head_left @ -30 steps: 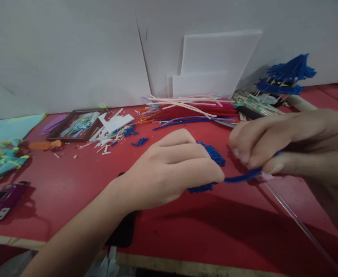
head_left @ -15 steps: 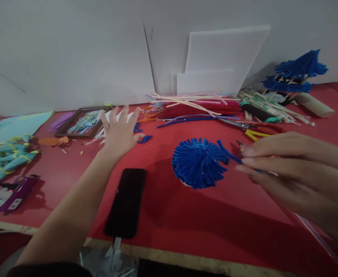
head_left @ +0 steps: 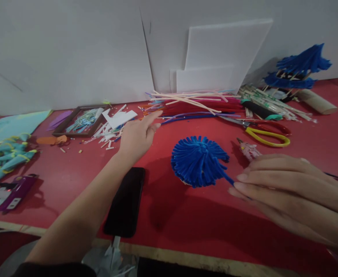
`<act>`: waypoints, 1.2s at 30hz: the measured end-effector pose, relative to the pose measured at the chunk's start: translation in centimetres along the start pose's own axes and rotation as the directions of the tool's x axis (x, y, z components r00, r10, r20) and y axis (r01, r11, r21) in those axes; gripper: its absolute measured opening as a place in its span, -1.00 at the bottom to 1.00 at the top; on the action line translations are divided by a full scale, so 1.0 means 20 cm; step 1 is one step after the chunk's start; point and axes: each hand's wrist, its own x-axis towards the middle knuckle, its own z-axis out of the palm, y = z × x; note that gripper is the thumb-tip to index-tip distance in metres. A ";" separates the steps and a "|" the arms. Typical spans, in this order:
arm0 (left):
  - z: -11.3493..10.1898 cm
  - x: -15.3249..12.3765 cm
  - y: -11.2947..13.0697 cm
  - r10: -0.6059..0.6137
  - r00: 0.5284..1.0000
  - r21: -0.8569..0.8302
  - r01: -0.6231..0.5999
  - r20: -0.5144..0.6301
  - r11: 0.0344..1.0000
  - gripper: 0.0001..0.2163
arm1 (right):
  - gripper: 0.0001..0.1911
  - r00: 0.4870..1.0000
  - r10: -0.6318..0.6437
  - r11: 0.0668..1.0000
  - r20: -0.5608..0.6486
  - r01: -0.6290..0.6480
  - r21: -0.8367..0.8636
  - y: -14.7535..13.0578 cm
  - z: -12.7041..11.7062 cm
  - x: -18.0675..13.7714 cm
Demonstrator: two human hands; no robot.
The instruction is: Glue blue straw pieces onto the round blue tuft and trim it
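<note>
A round tuft of blue pipe cleaners [head_left: 199, 161], fanned out like a roof, stands in the middle of the red table. At its right, my right hand [head_left: 287, 196] pinches a single blue pipe cleaner [head_left: 229, 178], whose tip is at the tuft's lower right edge; whether the two touch I cannot tell. My left hand [head_left: 137, 138] reaches over the table with its index finger stretched out, its tip close to a pile of coloured pipe cleaners [head_left: 192, 105]. Nothing shows in its fingers. A pink, dark-tipped object [head_left: 248, 149] lies behind my right hand.
Scissors [head_left: 267, 136] with red and yellow handles lie at the right. Behind them stands a blue tiered model [head_left: 300, 67]. A black phone [head_left: 125, 204] lies by the front edge. White scraps [head_left: 118, 119], a brown frame [head_left: 81, 121] and a purple device [head_left: 15, 194] are at the left.
My left hand has moved right, from the white and blue scraps toward the pipe cleaner pile, its spread fingers drawn closer together. My right hand has lowered, bringing the pipe cleaner to the tuft's lower edge.
</note>
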 end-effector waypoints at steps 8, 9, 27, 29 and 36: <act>0.00 -0.02 0.05 0.145 0.988 -0.266 -0.152 -0.045 0.952 -0.59 | -0.60 0.997 0.066 0.997 0.049 -0.064 -0.037 -0.02 -0.01 -0.02; 0.00 -0.02 0.07 0.245 0.969 -0.397 -0.227 -0.006 0.889 -0.55 | -0.55 0.995 0.078 0.997 0.067 -0.075 -0.036 -0.02 -0.01 -0.02; -0.01 -0.14 0.25 0.487 0.874 -0.668 -0.354 0.013 0.654 -0.62 | -0.83 0.998 -0.035 0.996 0.048 0.039 -0.080 0.00 0.05 0.07; -0.02 -0.14 0.26 0.480 0.877 -0.658 -0.346 0.026 0.668 -0.63 | -0.86 0.999 -0.031 0.997 0.031 0.033 -0.063 0.00 0.06 0.07; -0.02 -0.16 0.28 0.434 0.901 -0.651 -0.319 0.017 0.689 -0.64 | -0.84 0.999 -0.004 0.999 0.049 0.006 -0.040 -0.02 0.08 0.04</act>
